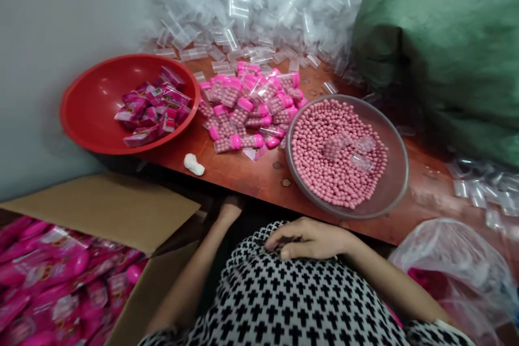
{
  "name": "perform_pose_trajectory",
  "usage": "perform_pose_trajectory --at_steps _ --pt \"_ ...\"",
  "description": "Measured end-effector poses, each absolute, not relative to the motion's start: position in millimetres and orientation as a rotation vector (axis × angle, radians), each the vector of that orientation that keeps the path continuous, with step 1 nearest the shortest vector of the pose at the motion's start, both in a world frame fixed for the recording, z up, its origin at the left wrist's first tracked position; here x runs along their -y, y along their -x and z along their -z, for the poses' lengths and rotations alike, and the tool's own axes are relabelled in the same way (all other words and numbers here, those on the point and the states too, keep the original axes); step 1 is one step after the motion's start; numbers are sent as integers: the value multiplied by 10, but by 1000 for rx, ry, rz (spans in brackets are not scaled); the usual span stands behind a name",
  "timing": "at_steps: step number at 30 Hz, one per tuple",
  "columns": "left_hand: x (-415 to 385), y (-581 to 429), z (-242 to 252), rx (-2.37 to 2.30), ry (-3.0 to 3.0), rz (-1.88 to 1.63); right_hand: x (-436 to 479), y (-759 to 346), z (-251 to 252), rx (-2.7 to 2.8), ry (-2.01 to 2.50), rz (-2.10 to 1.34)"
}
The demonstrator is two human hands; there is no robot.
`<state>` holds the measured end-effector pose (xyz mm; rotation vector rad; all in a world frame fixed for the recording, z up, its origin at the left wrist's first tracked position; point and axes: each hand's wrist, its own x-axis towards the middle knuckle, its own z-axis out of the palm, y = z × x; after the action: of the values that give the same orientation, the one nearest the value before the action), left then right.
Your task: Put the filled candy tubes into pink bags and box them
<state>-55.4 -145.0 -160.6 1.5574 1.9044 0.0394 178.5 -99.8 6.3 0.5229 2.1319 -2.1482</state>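
Note:
My right hand (314, 239) rests on the black-and-white patterned clothing over my lap, thumb and fingers slightly curved and apart, with nothing visible in it. Only the wrist and back of my left hand (232, 208) show at the table's front edge; its fingers are hidden in the dark below. Above my right hand on the table is a clear bowl (399, 184) of pink beads (324, 167), with a few small clear tubes lying on them. Left of the bowl is a pile of bead-filled tubes with bright pink caps (251, 102).
A red bowl (89, 102) holds pink packets (152, 108). Many empty clear tubes (243, 11) heap at the back. A white lump (193, 164) lies near the edge. An open carton (121, 194) with pink packages stands lower left. A green sack (446, 54) and plastic bag (458, 254) are right.

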Motion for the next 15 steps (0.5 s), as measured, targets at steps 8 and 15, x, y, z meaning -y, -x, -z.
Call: perform_pose_trajectory --at_steps 8,15 --pt "1475 309 592 -2148 -2026 -1003 1072 -2004 -268 -2470 -583 1834" --pt "664 217 696 -2509 -1964 -359 1241 -1992 -97 -2517 -790 1846"
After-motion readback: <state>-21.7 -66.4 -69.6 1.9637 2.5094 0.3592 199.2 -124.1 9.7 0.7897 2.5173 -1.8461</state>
